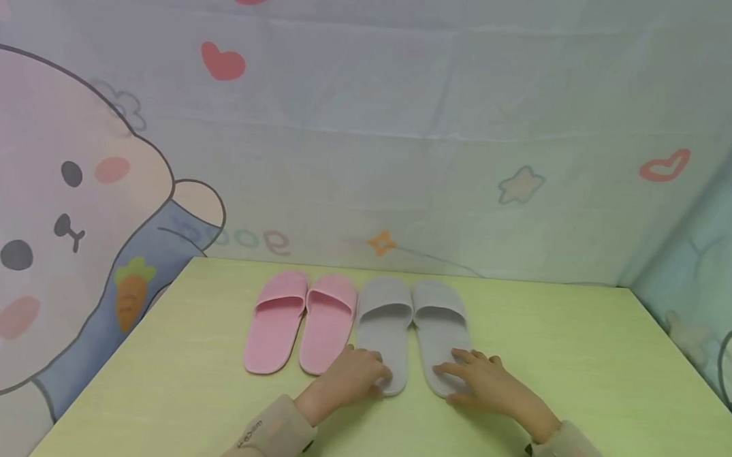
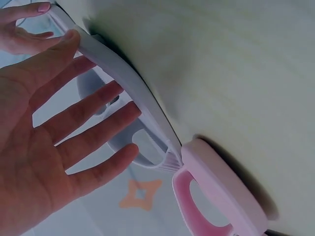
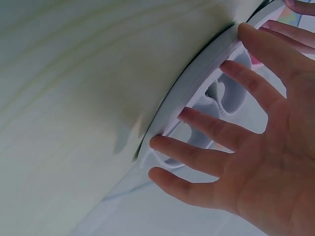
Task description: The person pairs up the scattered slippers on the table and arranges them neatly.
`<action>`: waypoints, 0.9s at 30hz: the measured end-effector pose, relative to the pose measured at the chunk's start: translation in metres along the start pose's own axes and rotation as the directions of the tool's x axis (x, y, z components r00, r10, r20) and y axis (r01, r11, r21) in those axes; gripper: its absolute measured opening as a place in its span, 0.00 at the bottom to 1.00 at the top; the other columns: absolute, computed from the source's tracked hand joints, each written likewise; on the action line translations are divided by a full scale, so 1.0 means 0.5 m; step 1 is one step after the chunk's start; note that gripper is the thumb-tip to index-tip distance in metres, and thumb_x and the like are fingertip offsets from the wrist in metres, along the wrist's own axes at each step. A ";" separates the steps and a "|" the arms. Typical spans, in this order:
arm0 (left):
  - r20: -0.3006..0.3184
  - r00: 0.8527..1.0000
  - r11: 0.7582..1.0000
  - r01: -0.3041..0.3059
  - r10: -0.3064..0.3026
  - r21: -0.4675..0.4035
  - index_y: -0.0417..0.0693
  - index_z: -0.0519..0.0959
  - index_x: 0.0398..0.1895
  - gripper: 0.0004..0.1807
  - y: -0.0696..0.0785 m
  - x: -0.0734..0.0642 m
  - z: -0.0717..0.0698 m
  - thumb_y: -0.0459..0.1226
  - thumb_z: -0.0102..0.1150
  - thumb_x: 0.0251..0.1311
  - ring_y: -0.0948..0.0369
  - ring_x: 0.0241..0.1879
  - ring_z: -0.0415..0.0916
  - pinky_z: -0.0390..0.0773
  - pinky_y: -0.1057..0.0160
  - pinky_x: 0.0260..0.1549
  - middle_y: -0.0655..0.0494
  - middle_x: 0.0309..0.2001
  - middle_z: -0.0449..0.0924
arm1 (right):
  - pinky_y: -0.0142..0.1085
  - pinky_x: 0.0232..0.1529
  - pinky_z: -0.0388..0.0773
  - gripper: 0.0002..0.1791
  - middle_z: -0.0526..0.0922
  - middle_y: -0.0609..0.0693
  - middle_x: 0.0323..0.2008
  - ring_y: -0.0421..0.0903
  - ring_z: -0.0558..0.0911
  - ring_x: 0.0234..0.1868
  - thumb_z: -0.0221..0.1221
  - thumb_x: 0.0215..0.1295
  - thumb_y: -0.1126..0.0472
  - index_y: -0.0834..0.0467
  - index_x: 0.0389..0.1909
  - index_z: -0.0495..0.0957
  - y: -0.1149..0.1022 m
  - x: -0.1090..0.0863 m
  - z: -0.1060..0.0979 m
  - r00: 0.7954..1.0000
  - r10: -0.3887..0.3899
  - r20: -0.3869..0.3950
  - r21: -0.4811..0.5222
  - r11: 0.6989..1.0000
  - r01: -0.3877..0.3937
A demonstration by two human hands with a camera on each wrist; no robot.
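Note:
Two grey slippers stand side by side, toes toward the back wall. On the sole of the left grey slipper (image 1: 384, 335) rest the fingers of my left hand (image 1: 355, 376), near the heel end. My right hand (image 1: 488, 385) lies over the outer heel part of the right grey slipper (image 1: 439, 337). In the left wrist view, the left hand's spread, fairly straight fingers (image 2: 88, 113) meet the slipper's edge, thumb at the rim. The right wrist view shows the right hand's fingers (image 3: 216, 125) likewise spread along the grey slipper's edge.
A pair of pink slippers, the left pink slipper (image 1: 273, 337) and the right pink slipper (image 1: 324, 336), stands just left of the grey pair. All are on a pale yellow-green table (image 1: 557, 346). Behind it hangs a printed cloth (image 1: 358, 119) with a cartoon animal at left.

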State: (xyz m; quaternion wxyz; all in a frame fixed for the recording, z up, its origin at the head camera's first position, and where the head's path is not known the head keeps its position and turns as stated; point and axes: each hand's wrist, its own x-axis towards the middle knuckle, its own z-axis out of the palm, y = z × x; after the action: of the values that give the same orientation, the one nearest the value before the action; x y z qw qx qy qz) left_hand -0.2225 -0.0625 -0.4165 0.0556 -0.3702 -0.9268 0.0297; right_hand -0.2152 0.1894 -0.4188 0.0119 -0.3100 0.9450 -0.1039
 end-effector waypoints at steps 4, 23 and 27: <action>0.025 0.999 1.000 0.022 -0.022 0.006 0.63 0.81 0.38 0.15 0.000 0.002 -0.001 0.47 0.64 0.42 0.65 0.30 0.76 0.69 0.65 0.27 0.64 0.33 0.80 | 0.68 0.40 0.63 0.24 0.69 0.66 0.56 0.70 0.70 0.51 0.61 0.52 0.52 0.51 0.52 0.73 -0.001 0.002 -0.003 1.000 0.021 0.016 0.006 1.000 -0.021; 0.038 0.999 0.999 0.013 -0.011 -0.052 0.61 0.80 0.39 0.11 -0.007 -0.023 -0.011 0.44 0.60 0.50 0.65 0.38 0.78 0.72 0.61 0.32 0.63 0.41 0.80 | 0.71 0.43 0.57 0.25 0.66 0.67 0.58 0.70 0.68 0.53 0.53 0.59 0.45 0.54 0.54 0.71 0.007 -0.001 -0.007 0.995 0.089 0.050 0.147 0.984 -0.095; 0.028 1.000 0.998 0.014 -0.013 -0.056 0.61 0.79 0.41 0.12 -0.011 -0.024 -0.016 0.45 0.59 0.51 0.64 0.39 0.78 0.73 0.58 0.35 0.62 0.42 0.80 | 0.70 0.42 0.60 0.25 0.67 0.68 0.58 0.70 0.69 0.53 0.52 0.60 0.46 0.55 0.55 0.71 0.010 -0.002 -0.005 0.997 0.072 -0.008 0.137 0.988 -0.070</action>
State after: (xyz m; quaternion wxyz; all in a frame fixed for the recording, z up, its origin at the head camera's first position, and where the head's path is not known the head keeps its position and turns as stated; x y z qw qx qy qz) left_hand -0.2165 -0.0747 -0.4088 0.0327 -0.3648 -0.9305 0.0085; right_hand -0.2176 0.1946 -0.4173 0.0304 -0.2740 0.9462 -0.1697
